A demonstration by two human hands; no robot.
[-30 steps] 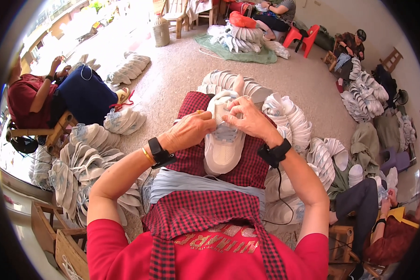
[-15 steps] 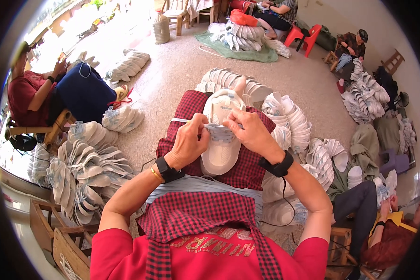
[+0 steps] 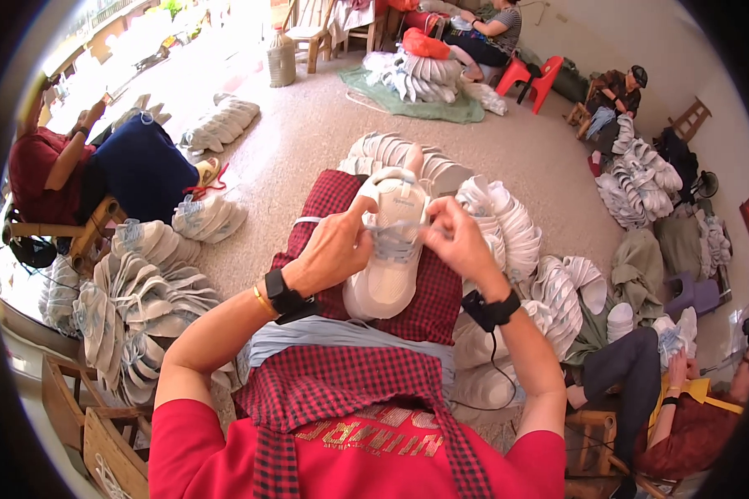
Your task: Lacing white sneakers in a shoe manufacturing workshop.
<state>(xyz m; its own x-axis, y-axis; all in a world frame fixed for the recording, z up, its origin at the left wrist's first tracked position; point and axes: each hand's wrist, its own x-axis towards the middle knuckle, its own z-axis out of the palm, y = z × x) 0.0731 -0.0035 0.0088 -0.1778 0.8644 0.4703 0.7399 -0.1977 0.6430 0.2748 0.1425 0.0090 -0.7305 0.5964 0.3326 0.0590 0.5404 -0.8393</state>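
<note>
A cream-white sneaker lies on my lap, over a red-and-black checked apron, its toe toward me. Pale blue-grey shoelaces cross its front. My left hand is closed at the shoe's left side, with fingers pinched on the lace near the tongue. Over on the right, my right hand pinches the lace too, and a stretch of it runs between both hands across the tongue. The fingertips partly cover the lace ends. Light blue strands lie across my lap, nearer my body.
Rows of stacked white shoes stand on the floor ahead, at right and at left. Seated people work at left, far back and right. A wooden stool stands low left. A cable hangs from my right wristband.
My hands have drawn the lace higher over the tongue, and the right hand has moved slightly outward. The whole view has shifted a little, with the shoe now tilted slightly.
</note>
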